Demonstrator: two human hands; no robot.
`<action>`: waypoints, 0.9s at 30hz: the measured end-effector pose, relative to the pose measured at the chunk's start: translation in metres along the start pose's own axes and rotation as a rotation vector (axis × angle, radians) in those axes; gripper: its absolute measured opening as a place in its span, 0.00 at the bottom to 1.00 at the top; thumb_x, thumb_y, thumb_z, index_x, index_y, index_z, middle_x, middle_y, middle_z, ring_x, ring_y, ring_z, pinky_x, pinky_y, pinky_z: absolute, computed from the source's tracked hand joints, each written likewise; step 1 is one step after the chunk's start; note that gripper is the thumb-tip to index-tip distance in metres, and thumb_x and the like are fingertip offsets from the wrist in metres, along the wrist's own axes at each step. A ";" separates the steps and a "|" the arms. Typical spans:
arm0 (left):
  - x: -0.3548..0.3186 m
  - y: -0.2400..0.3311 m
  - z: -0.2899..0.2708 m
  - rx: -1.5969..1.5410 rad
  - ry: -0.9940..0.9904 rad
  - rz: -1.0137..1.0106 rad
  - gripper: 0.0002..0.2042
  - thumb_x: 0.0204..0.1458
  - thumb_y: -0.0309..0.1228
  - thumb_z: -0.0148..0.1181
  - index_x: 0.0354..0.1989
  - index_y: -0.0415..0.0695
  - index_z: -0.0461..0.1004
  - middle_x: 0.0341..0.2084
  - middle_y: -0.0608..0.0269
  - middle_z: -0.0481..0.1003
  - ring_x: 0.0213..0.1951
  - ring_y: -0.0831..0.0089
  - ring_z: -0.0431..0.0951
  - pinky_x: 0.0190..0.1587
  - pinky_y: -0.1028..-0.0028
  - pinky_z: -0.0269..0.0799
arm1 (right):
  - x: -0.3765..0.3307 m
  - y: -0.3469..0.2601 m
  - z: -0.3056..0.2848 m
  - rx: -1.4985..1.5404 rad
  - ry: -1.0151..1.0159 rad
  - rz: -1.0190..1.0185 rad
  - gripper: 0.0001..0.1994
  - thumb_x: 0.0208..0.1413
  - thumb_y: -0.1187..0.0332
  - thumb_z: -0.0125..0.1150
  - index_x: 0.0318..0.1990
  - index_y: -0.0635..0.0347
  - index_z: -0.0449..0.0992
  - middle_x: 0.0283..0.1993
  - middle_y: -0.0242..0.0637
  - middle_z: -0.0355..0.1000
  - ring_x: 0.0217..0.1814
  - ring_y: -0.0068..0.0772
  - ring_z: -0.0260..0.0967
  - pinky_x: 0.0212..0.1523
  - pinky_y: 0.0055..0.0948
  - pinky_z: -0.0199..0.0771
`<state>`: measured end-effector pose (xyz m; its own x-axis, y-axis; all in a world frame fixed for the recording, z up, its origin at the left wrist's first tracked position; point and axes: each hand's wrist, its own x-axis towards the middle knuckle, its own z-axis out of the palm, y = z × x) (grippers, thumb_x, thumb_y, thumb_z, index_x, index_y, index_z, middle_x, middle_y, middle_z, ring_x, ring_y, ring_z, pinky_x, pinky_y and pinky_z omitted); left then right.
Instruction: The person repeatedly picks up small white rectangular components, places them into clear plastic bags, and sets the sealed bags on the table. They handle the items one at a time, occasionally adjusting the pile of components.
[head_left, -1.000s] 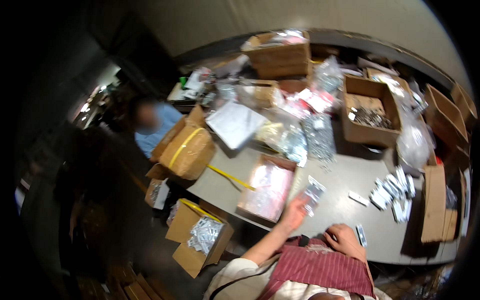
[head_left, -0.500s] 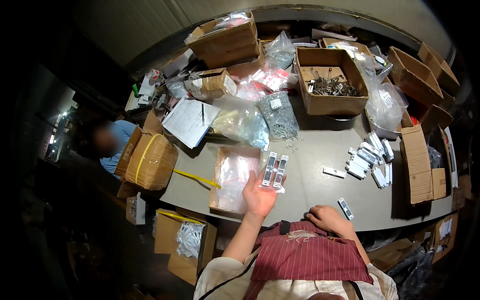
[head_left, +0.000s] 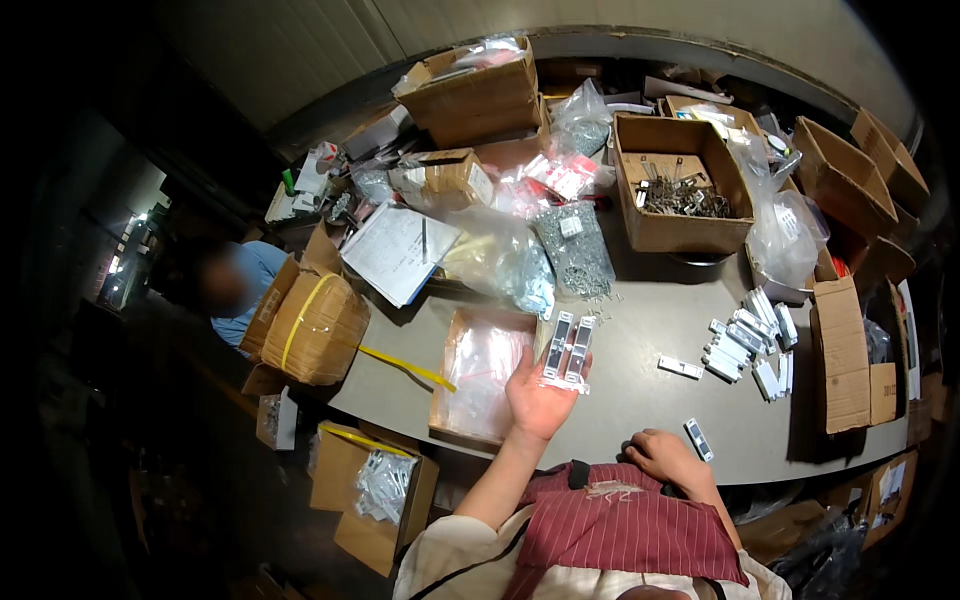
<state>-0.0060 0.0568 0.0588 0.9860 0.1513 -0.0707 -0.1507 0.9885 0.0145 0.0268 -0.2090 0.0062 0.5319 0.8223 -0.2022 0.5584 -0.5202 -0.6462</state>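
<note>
L hand (head_left: pixel 540 403): pkt (head_left: pixel 558 346); cluttered tbl (head_left: pixel 635 405)

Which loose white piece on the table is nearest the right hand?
The piece near the front edge of the table, right of the right hand; the others lie farther back.

Head view, left one of your two fisheye cameras: it looks down and forward from your head, upright, unmirrored. Your striped apron (head_left: pixel 620 530) is nearest, along the lower edge; your left hand (head_left: pixel 540 402) and right hand (head_left: pixel 664 456) come next, below centre; the table (head_left: pixel 630 405) spreads beyond, the wall (head_left: pixel 780 40) farthest, at the top. Straight edges bend, and corners go black
</note>
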 end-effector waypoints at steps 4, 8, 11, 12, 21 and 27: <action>0.001 -0.001 0.009 0.024 0.008 0.050 0.26 0.63 0.34 0.52 0.67 0.31 0.61 0.65 0.40 0.64 0.68 0.48 0.62 0.71 0.52 0.59 | -0.001 0.006 0.000 0.006 0.005 -0.013 0.15 0.62 0.60 0.56 0.37 0.66 0.77 0.36 0.54 0.76 0.40 0.59 0.74 0.43 0.49 0.75; -0.007 0.006 0.020 0.135 -0.004 0.092 0.25 0.61 0.20 0.49 0.68 0.30 0.57 0.65 0.37 0.62 0.68 0.50 0.63 0.71 0.55 0.60 | 0.004 0.009 0.001 -0.024 -0.007 -0.005 0.15 0.61 0.59 0.56 0.39 0.65 0.77 0.37 0.54 0.76 0.40 0.60 0.74 0.44 0.49 0.75; -0.012 0.013 0.012 0.307 0.017 0.204 0.26 0.60 0.15 0.48 0.69 0.35 0.57 0.65 0.46 0.64 0.68 0.56 0.63 0.72 0.57 0.58 | 0.005 0.012 0.004 -0.044 0.001 -0.021 0.15 0.60 0.59 0.57 0.41 0.64 0.78 0.39 0.52 0.76 0.41 0.60 0.74 0.45 0.48 0.75; -0.014 0.016 0.012 0.351 0.007 0.258 0.26 0.60 0.15 0.48 0.69 0.36 0.57 0.66 0.48 0.64 0.68 0.57 0.63 0.72 0.57 0.57 | 0.007 0.013 0.004 -0.050 0.018 -0.031 0.15 0.60 0.59 0.57 0.41 0.64 0.78 0.39 0.52 0.76 0.41 0.60 0.74 0.45 0.48 0.75; -0.095 0.062 0.009 0.568 0.055 0.567 0.35 0.45 0.09 0.43 0.69 0.36 0.59 0.64 0.51 0.67 0.66 0.56 0.66 0.72 0.60 0.55 | 0.041 0.015 0.035 -0.213 0.118 -0.024 0.12 0.56 0.63 0.60 0.31 0.65 0.76 0.31 0.56 0.75 0.36 0.62 0.73 0.38 0.52 0.74; -0.178 0.120 -0.016 1.138 0.455 0.837 0.38 0.39 0.10 0.43 0.68 0.33 0.59 0.65 0.45 0.66 0.67 0.51 0.65 0.74 0.57 0.54 | 0.080 0.015 0.042 -0.278 0.039 -0.030 0.13 0.48 0.61 0.61 0.28 0.62 0.82 0.28 0.57 0.75 0.32 0.62 0.75 0.35 0.53 0.76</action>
<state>-0.2010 0.1486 0.0572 0.5038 0.8619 0.0566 -0.3016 0.1142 0.9466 0.0512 -0.1410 -0.0505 0.5339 0.8315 -0.1537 0.7246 -0.5436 -0.4236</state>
